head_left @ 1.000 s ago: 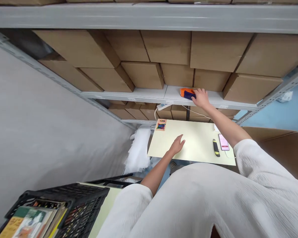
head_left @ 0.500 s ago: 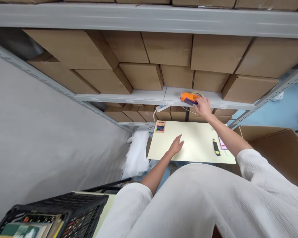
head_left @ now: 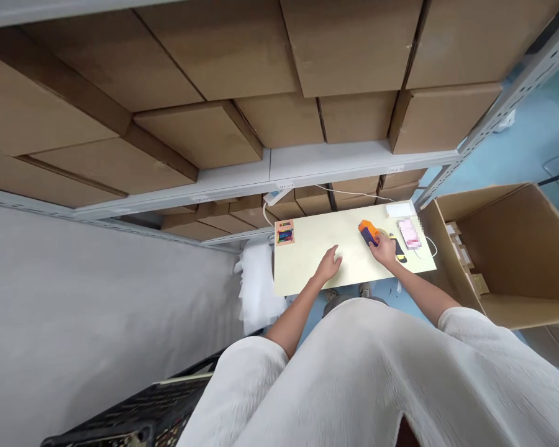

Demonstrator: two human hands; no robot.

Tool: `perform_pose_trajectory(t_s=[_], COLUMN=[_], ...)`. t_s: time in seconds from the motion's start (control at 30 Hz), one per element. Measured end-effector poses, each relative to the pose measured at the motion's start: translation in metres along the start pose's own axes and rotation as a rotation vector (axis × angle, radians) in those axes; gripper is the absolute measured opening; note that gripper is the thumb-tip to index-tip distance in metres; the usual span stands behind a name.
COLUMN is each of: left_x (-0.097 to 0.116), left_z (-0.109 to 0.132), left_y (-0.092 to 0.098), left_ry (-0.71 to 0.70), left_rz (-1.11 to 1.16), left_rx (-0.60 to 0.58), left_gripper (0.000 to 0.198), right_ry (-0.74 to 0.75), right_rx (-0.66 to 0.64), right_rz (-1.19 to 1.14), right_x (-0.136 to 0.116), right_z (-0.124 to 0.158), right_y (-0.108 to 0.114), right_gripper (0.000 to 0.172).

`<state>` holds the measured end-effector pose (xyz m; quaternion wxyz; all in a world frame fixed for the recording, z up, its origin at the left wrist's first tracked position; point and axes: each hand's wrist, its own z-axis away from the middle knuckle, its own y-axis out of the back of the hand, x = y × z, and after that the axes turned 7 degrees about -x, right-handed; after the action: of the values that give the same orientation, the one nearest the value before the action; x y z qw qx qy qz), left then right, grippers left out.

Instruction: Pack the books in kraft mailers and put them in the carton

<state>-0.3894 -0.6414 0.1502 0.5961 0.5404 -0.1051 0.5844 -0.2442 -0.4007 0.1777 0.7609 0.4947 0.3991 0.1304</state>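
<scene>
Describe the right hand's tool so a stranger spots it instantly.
Start at the pale table below the grey shelf. Right of the table's middle, the right hand grips the tool. Bright orange and dark blue set it apart from the black-and-yellow item beside that hand.

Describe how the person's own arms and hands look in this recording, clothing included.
The left hand and right hand are bare, without gloves. The left sleeve and right sleeve are white, loose and short, ending around the elbows, and belong to a white top with a finely crinkled texture. No watch or bracelet is visible; rings would be too small to tell.
</scene>
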Motion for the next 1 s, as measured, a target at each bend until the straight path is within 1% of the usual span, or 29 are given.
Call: perform_pose_trajectory(t_s=[0.1, 0.2, 0.33, 0.43, 0.6, 0.67, 0.77, 0.83, 0.9, 1.0], left_x=[-0.006, -0.012, -0.015, -0.014, -0.012, -0.013, -0.014, -0.016, -0.019, -0.028], left_z=[0.004, 0.006, 0.006, 0.006, 0.008, 0.009, 0.012, 0.016, 0.022, 0.039], left_y=[-0.005, -0.008, -0.008, -0.006, -0.002, 0.0, 0.004, 0.005, 0.005, 0.004], left_ry=[0.009, 0.023, 0.026, 0.02, 0.01, 0.002, 0.003, 0.012, 0.026, 0.058], left_rz=[-0.012, -0.019, -0.03, -0.036, -0.031, -0.025, -0.012, 0.004, 0.031, 0.079], left_rx=[-0.03, -0.055, -0.05, -0.054, -0.041, -0.026, 0.018, 0.065, 0.122, 0.217], left_gripper=[0.064, 0.064, 0.064, 0.062, 0.061, 0.06, 0.058, 0.057, 0.057, 0.058], right_ry=[-0.135, -0.186, -0.223, -0.24, -0.143, -0.139, -0.105, -0.036, 0.059, 0.233], right_rx=[-0.032, -0.055, -0.094, -0.092, -0.036, -0.026, -0.024, -0.043, -0.066, -0.111], right_rz=[-0.004, 0.011, 0.044, 0.017, -0.097, -0.095, -0.024, 0.026, 0.052, 0.073], right_x=[0.023, 0.036, 0.042, 0.044, 0.049, 0.05, 0.047, 0.04, 0.026, -0.006], right_z=[0.01, 0.016, 0.015, 0.013, 0.016, 0.018, 0.015, 0.006, -0.006, -0.023], right_y=[-0.021, -0.035, -0.047, -0.054, -0.057, -0.052, -0.04, -0.031, -0.026, -0.028], right_gripper=[0.015, 0.015, 0.019, 0.02, 0.025, 0.025, 0.023, 0.021, 0.019, 0.019])
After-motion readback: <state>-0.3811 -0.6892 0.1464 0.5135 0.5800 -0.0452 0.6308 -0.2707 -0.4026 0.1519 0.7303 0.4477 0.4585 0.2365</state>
